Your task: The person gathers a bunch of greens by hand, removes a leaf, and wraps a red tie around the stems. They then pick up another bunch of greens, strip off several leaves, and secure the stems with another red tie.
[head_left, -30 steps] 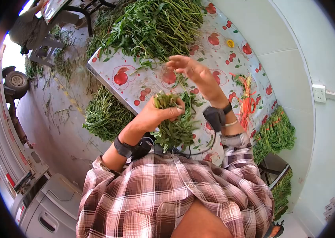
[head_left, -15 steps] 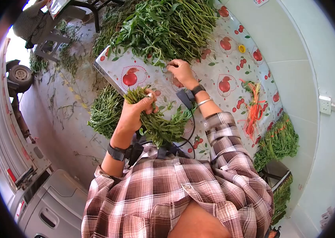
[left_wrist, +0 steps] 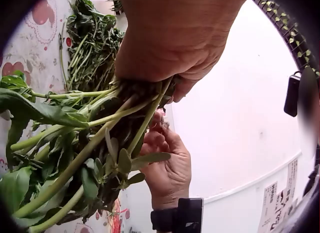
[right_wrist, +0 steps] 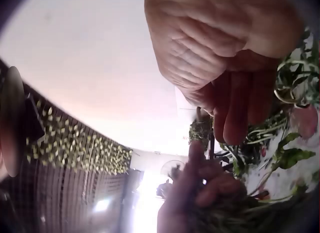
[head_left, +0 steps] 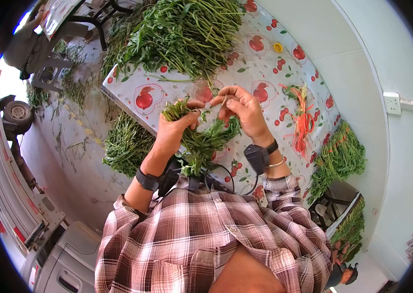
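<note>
In the left hand: greens bunch.

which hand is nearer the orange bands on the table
Right. The right hand is raised just left of the orange bands; the left hand, gripping the bunch of greens, is farther away.

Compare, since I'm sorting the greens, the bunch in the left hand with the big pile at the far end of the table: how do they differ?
The bunch is small, and the left hand grips it above the table; the pile is far larger and lies on the cloth. The bunch's stems are gathered tight, cut ends together; the pile's stems sprawl loosely. Both are green, leafy, long-stemmed plants.
</note>
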`<act>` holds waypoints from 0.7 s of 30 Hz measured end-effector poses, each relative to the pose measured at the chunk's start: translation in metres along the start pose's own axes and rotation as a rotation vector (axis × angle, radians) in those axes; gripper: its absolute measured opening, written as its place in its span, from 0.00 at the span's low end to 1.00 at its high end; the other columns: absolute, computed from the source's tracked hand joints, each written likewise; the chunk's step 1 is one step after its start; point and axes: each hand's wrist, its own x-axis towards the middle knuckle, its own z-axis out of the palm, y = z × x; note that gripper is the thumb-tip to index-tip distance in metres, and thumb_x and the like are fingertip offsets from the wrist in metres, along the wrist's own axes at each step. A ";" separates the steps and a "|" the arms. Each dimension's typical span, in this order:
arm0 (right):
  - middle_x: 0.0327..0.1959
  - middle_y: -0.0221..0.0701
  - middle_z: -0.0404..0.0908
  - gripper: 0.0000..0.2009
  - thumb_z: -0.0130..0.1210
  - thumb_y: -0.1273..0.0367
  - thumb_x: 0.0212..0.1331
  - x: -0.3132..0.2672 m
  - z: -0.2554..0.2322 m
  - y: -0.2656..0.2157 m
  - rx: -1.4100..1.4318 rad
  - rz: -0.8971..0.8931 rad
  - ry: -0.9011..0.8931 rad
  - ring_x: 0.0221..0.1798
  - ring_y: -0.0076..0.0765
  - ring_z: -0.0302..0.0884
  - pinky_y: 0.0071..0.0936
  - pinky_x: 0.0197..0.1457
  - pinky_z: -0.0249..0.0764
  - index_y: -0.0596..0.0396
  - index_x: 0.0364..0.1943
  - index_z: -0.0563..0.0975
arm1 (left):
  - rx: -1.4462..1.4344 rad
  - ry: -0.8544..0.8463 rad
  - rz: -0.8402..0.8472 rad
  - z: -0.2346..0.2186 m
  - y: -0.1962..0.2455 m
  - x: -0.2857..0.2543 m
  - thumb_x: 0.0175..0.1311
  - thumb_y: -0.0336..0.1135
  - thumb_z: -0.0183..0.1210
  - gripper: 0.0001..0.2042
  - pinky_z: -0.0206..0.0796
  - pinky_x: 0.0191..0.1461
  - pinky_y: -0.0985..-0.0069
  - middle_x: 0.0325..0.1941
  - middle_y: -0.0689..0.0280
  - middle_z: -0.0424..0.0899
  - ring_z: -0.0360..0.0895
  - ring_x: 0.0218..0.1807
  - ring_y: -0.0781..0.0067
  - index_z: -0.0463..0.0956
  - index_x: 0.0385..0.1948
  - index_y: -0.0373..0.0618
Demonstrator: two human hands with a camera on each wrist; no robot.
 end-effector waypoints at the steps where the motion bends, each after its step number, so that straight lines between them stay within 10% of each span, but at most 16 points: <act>1: 0.29 0.31 0.81 0.08 0.45 0.73 0.63 -0.006 -0.002 0.001 0.004 -0.005 0.011 0.22 0.17 0.72 0.17 0.26 0.71 0.58 0.40 0.75 | 0.037 -0.013 0.002 0.004 -0.001 -0.001 0.56 0.25 0.58 0.10 0.58 0.30 0.84 0.24 0.74 0.74 0.66 0.25 0.84 0.78 0.40 0.38; 21: 0.21 0.20 0.73 0.08 0.51 0.72 0.62 -0.041 0.010 0.024 -0.311 0.017 -0.030 0.20 0.11 0.63 0.13 0.22 0.60 0.60 0.41 0.79 | 0.049 -0.065 0.062 0.026 -0.019 -0.015 0.57 0.29 0.60 0.15 0.61 0.38 0.83 0.34 0.72 0.74 0.67 0.33 0.83 0.76 0.47 0.38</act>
